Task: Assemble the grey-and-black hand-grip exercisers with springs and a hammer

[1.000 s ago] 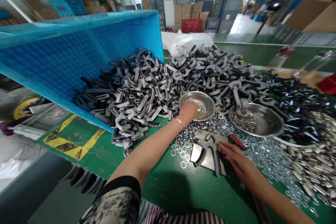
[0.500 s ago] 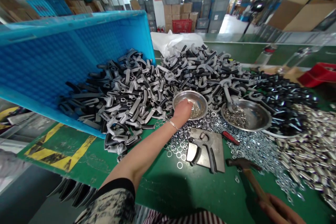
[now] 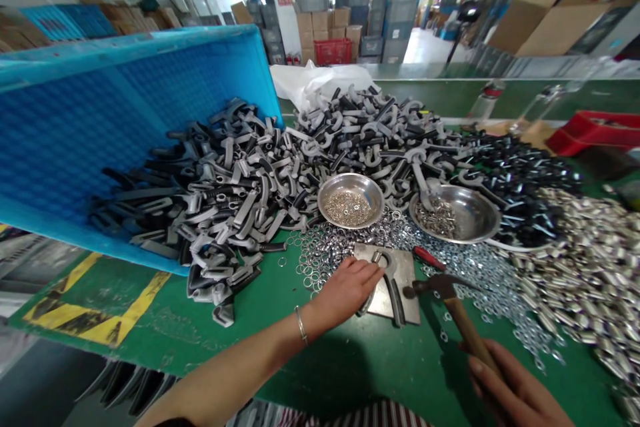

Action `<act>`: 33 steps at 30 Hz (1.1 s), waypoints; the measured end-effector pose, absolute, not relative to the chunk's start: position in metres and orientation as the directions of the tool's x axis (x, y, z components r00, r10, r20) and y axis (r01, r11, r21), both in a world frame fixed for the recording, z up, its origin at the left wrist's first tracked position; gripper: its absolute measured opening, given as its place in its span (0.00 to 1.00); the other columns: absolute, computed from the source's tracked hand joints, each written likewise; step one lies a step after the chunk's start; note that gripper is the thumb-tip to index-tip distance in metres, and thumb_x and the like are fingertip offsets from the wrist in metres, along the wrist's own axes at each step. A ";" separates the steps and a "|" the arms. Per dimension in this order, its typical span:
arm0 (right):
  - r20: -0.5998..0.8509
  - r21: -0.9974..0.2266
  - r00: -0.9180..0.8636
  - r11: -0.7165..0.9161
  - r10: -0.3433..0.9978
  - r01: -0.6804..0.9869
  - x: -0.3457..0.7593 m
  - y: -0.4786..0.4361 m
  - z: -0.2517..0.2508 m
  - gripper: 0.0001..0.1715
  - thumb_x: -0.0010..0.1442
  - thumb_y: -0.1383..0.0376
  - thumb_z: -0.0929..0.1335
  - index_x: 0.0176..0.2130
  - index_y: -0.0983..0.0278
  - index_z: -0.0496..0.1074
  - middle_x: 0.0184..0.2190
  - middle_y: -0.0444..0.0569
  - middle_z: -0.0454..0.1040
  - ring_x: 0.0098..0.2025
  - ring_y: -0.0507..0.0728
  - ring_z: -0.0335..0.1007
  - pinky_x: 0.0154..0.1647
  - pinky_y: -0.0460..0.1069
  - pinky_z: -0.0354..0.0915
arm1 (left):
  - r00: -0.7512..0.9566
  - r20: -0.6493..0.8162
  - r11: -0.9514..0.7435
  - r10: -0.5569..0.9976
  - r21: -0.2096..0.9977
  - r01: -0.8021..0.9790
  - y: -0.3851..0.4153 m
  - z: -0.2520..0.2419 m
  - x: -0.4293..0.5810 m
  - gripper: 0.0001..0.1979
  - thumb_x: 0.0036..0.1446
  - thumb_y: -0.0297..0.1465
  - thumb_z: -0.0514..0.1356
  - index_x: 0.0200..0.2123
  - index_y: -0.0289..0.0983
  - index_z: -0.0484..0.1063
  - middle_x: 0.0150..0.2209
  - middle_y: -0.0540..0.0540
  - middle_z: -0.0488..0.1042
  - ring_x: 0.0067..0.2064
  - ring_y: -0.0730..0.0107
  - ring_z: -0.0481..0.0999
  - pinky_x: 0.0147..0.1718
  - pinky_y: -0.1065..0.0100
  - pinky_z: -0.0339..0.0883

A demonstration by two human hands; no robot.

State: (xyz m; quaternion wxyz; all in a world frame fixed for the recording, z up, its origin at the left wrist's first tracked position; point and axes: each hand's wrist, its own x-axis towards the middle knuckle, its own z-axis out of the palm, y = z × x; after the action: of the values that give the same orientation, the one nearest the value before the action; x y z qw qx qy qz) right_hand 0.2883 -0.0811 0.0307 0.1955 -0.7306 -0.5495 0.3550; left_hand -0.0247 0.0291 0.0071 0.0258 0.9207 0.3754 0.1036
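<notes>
My left hand (image 3: 347, 288) is over the left part of a grey pruner-like tool (image 3: 395, 293) with black grips, which lies on a flat metal plate (image 3: 409, 267). Its fingers are bent together at the tool's upper end; whatever they pinch is hidden. A small shiny cylinder (image 3: 377, 257) shows just beyond the fingertips. My right hand (image 3: 510, 380) is wrapped round the wooden handle of a hammer (image 3: 457, 307), its head near the plate's right edge. Behind the plate stands a steel bowl (image 3: 351, 181) of tiny metal parts.
A tipped blue crate (image 3: 200, 73) spills grey and black handles (image 3: 240, 180) at left. A second steel bowl (image 3: 480, 213) and a red-handled tool (image 3: 429, 257) lie to the right. Loose rings (image 3: 315, 257) and metal sleeves (image 3: 590, 267) cover much of the green table (image 3: 310, 373).
My left hand has left the bowl of tiny parts and come down toward me onto the tool on the plate. The hammer head has moved left, closer to the plate.
</notes>
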 end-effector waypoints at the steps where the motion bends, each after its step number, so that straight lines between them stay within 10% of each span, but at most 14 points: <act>1: -0.339 -0.687 0.118 -0.331 0.933 0.647 0.287 -0.082 0.030 0.34 0.59 0.42 0.65 0.54 0.62 0.73 0.47 0.54 0.81 0.45 0.64 0.80 0.39 0.50 0.77 | 0.694 0.168 -0.714 0.700 0.120 0.690 0.030 0.006 -0.024 0.21 0.71 0.29 0.47 0.64 0.37 0.59 0.60 0.40 0.68 0.58 0.64 0.67 0.59 0.60 0.55; 8: -0.297 -0.694 -0.103 -0.141 0.949 0.706 0.283 -0.086 0.020 0.27 0.61 0.47 0.66 0.50 0.60 0.74 0.46 0.53 0.81 0.45 0.64 0.78 0.48 0.52 0.73 | 0.715 0.150 -0.728 0.683 0.067 0.682 0.027 0.006 -0.022 0.21 0.71 0.28 0.46 0.64 0.36 0.59 0.62 0.38 0.67 0.60 0.62 0.66 0.59 0.58 0.56; 17: -0.337 -0.704 -0.129 -0.159 0.933 0.692 0.282 -0.084 0.023 0.25 0.62 0.47 0.63 0.48 0.60 0.73 0.31 0.49 0.80 0.33 0.61 0.77 0.34 0.49 0.72 | 0.714 0.144 -0.727 0.685 0.074 0.682 0.028 0.009 -0.019 0.20 0.70 0.28 0.47 0.62 0.36 0.62 0.60 0.38 0.69 0.58 0.61 0.67 0.57 0.58 0.57; 25: -0.390 -0.762 -0.153 -0.225 0.908 0.607 0.278 -0.080 0.029 0.26 0.63 0.45 0.61 0.46 0.61 0.72 0.27 0.47 0.78 0.30 0.60 0.76 0.34 0.49 0.72 | 0.629 0.142 -0.643 0.765 0.109 0.758 0.060 0.026 0.010 0.08 0.67 0.29 0.54 0.37 0.35 0.72 0.38 0.43 0.74 0.44 0.58 0.70 0.48 0.56 0.62; 33: -0.166 -0.696 -0.247 0.064 0.954 0.715 0.266 -0.032 0.075 0.28 0.67 0.49 0.60 0.61 0.57 0.66 0.51 0.53 0.78 0.48 0.64 0.77 0.47 0.54 0.72 | 0.165 0.286 -0.316 0.944 0.640 0.701 0.043 0.037 -0.024 0.06 0.67 0.30 0.54 0.39 0.37 0.70 0.39 0.45 0.74 0.44 0.64 0.72 0.48 0.62 0.65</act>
State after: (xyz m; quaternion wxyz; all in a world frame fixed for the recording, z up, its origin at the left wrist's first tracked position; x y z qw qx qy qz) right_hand 0.2659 -0.0315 0.0746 0.1719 -0.5888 -0.7088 0.3483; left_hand -0.0245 0.0434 0.0372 0.1840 0.7405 0.5552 0.3309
